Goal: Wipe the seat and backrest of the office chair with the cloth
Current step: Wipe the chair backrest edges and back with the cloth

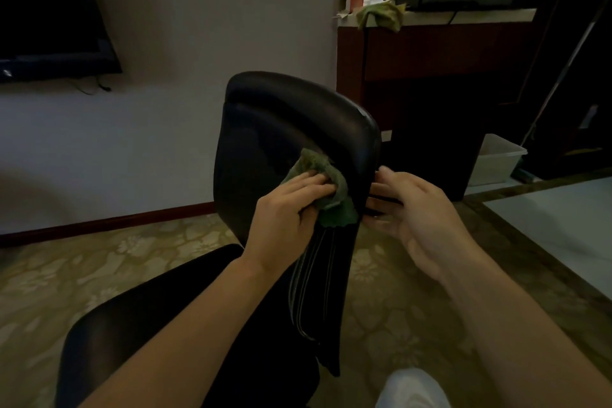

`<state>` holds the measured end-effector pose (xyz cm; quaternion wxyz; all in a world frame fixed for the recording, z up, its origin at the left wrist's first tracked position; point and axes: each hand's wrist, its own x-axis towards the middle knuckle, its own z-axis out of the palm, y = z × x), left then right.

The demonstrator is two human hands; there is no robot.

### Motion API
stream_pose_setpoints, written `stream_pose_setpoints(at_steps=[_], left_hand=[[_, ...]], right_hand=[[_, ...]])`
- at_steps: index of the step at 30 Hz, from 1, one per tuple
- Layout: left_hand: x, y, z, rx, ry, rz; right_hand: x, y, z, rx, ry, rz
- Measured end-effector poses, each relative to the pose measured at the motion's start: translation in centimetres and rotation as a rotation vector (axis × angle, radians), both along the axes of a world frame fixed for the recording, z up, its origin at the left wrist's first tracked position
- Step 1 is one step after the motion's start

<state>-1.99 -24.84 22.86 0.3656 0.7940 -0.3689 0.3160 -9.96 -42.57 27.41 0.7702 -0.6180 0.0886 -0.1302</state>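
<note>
A black office chair stands in front of me, its backrest upright at the centre and its seat low at the left. My left hand grips a bunched green cloth and presses it against the front face of the backrest, about halfway up. My right hand is at the backrest's right edge, fingers spread and touching the rear side of it.
A second green cloth lies on a dark wooden counter at the back right. A white plastic bin stands on the floor by the counter. A wall TV hangs at the upper left. Patterned carpet lies underfoot.
</note>
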Motion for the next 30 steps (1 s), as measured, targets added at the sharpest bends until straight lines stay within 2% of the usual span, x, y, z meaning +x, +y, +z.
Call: stream_pose_setpoints(at_steps=[3,7,10,13,17,20,24,28,30], left_hand=[[0.8,1.9,0.2,-0.021,0.099,-0.044],[2.3,3.2,2.4,-0.075,0.080,0.003],[2.7,2.3,3.3,0.021,0.064,-0.001],[1.9,1.1,2.6,0.108,0.143,0.023],[0.3,-0.2,1.5,-0.007,0.129,0.133],[-0.6,-1.6,1.1,-0.155,0.281,0.129],[-0.7,-1.9,0.2,-0.245,0.266,0.102],[1.1,0.9,-0.7,-0.075,0.188,0.030],[1.4,1.6,-0.3,-0.001,0.209,0.014]], right_hand=[[0.4,0.1,-0.2,-0.111,-0.025,-0.020],[0.8,0.8,-0.2,-0.270,-0.088,-0.020],[1.0,1.0,-0.5,-0.379,-0.137,-0.050],[1.0,0.7,-0.8,-0.401,-0.157,-0.069],[1.2,0.7,-1.3,-0.427,-0.168,-0.067],[1.6,0.6,-1.5,-0.465,-0.181,-0.092],[1.6,0.4,-1.8,-0.483,-0.188,-0.105],[1.8,0.4,-2.1,-0.451,-0.190,-0.082],[1.8,0.5,-2.1,-0.442,-0.195,-0.080]])
